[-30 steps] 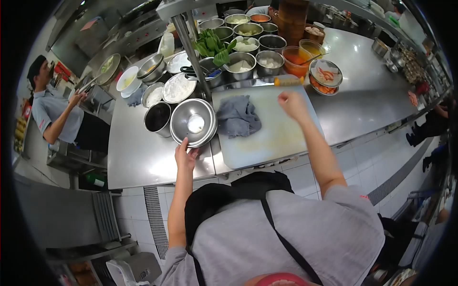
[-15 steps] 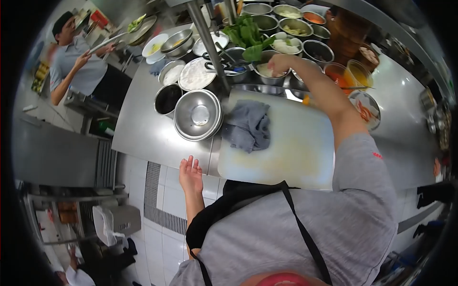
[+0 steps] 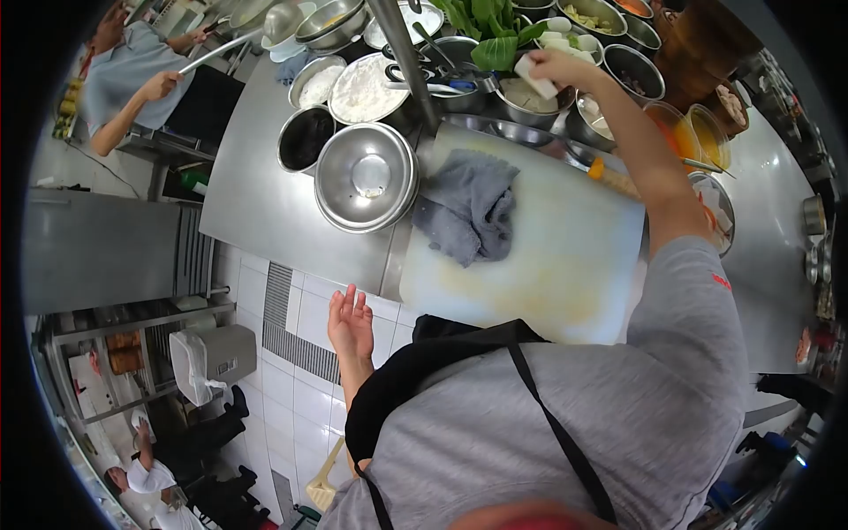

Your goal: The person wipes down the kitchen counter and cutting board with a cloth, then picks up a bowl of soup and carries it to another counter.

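Observation:
My right hand is stretched out to the back of the counter, its fingers closed on a white block. Just beneath the block is a metal bowl with pale contents. Leafy greens lie to the left of that hand. My left hand hangs off the counter's front edge, palm up and fingers apart, with nothing in it. Nearest to it are the stacked steel bowls. A crumpled grey cloth rests on the white cutting board in front of me.
Several ingredient bowls line the back, including one of white powder. A metal post rises by the board's back left corner. Orange and yellow liquid containers stand at right. A co-worker holds a long-handled ladle at far left.
My right hand has come up from the bowl and now holds a white block. The left hand stays open in nearly the same place. The view has shifted slightly.

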`<state>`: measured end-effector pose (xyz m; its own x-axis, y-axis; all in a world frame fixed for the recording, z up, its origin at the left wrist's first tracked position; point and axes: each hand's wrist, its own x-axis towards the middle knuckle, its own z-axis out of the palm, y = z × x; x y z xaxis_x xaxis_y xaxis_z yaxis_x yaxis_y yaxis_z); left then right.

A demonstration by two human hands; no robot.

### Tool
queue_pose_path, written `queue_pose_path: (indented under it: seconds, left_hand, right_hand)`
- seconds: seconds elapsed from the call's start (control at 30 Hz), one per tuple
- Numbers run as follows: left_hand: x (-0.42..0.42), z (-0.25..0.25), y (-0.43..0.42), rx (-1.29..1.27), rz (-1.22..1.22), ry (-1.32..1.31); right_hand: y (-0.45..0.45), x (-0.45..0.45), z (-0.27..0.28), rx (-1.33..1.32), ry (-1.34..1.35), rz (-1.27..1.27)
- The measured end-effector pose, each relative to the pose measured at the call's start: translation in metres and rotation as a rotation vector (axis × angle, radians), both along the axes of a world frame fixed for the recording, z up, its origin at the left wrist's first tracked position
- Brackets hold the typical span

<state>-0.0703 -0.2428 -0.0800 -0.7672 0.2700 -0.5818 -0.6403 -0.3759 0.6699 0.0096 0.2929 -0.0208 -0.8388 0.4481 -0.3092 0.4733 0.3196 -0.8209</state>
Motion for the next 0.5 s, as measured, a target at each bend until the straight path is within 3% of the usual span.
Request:
queue_pose_path:
  seconds: [0.03,0.1,0.17,0.2,0.23,0.3,0.37,0.43,0.5]
  left_hand:
    - [0.001,0.0,0.001,0.013,-0.01,0.001]
    - [0.002,-0.001,0.002,0.012,-0.015,-0.001]
    - [0.002,-0.002,0.004,0.015,-0.026,0.004]
    - [0.002,-0.002,0.004,0.007,-0.024,0.0]
    - [0.002,-0.002,0.004,-0.001,-0.019,-0.004]
    - [0.004,-0.003,0.002,-0.005,-0.022,-0.008]
    - [0.006,-0.005,0.0,-0.023,-0.014,-0.011]
    - [0.008,-0.008,-0.002,-0.028,-0.016,-0.014]
    - [0.008,-0.01,-0.002,-0.03,-0.017,-0.014]
  right_hand:
    - [0.005,-0.002,-0.003,-0.124,0.07,-0.123]
    - [0.005,-0.01,0.001,-0.115,-0.008,-0.119]
    - [-0.003,-0.018,0.007,0.205,-0.146,0.024]
    - [-0.009,-0.021,0.014,0.573,-0.283,0.25]
    - [-0.006,-0.022,0.01,0.572,-0.28,0.252]
    - [-0.002,-0.021,0.004,0.261,-0.155,0.254]
    - [-0.003,-0.024,0.005,0.363,-0.156,0.114]
    - [-0.009,-0.03,0.011,0.58,-0.537,0.293]
    - [-0.002,-0.04,-0.008,0.737,-0.507,0.389]
